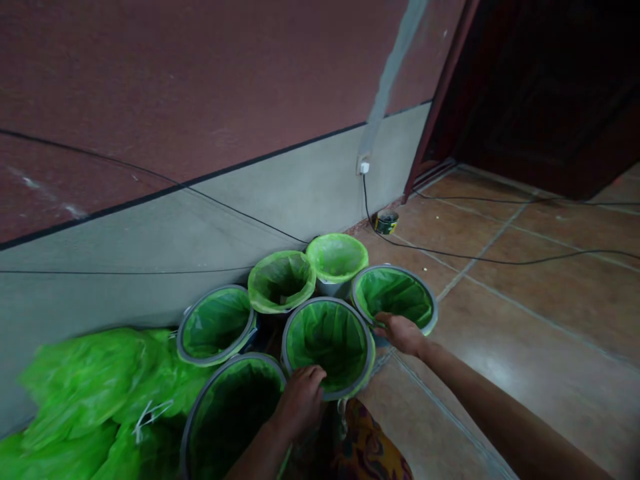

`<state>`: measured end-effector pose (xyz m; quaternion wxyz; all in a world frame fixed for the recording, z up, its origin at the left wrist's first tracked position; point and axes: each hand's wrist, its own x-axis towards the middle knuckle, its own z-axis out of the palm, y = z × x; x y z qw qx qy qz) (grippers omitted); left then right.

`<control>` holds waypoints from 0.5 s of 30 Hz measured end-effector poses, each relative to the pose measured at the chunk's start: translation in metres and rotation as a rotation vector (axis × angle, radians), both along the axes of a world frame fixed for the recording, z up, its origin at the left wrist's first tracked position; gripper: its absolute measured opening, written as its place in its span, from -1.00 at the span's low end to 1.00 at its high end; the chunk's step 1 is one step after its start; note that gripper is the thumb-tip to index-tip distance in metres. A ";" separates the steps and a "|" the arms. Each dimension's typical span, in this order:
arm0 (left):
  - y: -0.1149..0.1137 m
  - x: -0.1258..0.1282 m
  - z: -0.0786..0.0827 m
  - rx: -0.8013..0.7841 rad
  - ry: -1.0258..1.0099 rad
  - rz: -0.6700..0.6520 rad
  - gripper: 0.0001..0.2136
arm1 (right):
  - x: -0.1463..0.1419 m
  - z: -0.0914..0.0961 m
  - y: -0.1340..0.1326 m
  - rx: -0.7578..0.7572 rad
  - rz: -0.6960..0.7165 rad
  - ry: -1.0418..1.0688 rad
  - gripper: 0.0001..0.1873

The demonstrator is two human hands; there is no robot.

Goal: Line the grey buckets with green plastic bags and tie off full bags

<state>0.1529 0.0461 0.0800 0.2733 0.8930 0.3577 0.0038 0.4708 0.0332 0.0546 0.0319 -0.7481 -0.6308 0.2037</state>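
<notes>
Several trash bins lined with green bags stand close together by the wall. My left hand (305, 395) is closed over the near rim of the middle bin (367, 333), fingers curled inward. My right hand (401, 333) grips the near rim of the right-hand bin (434, 303), its fingertips inside the edge. Grey rings circle the mouths of both bins, with the green liners spread inside. Below my left arm is a nearer bin (187, 427), partly covered by that arm. Behind are a left bin (183, 333) and two bins with liners folded outward, one central (260, 307) and one farther back (336, 288).
A heap of filled green bags (100, 380) with white ties lies at the left. A small tin (387, 223) sits by the wall below a plugged-in socket (364, 167). Black cable (450, 252) crosses the tiled floor toward the dark door (545, 100).
</notes>
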 end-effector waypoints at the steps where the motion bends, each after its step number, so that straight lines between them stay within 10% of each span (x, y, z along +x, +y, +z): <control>1: 0.002 -0.002 0.000 0.001 -0.023 0.020 -0.68 | 0.006 0.000 0.000 0.069 -0.062 -0.006 -0.62; 6: 0.019 -0.031 -0.004 0.050 -0.132 0.203 -0.72 | 0.068 0.006 0.026 0.190 -0.484 -0.259 -0.56; 15: 0.061 -0.124 -0.009 0.204 -0.160 0.556 -0.74 | 0.127 -0.005 0.117 -0.018 -0.299 -0.344 -0.58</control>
